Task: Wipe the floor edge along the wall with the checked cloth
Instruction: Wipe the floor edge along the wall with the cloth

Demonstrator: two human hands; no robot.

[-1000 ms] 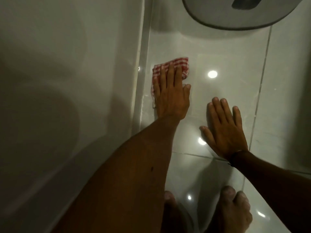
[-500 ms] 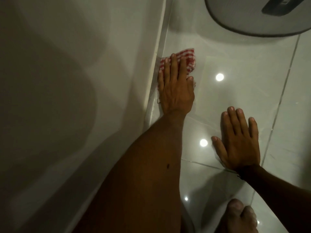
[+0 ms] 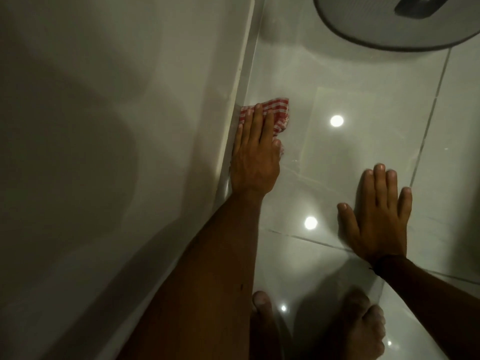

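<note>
At wall [image 3: 130, 126] base: cloth [image 3: 279, 110] pressed flat under left hand [image 3: 255, 157], fingers extended; right hand [image 3: 379, 219] splayed, empty, on floor [image 3: 337, 74].

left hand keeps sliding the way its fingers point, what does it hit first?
Likely nothing soon. The left hand, flat on the cloth, points up along the wall; bare floor lies ahead. The round grey base sits right of that line, though depth is unclear.
</note>
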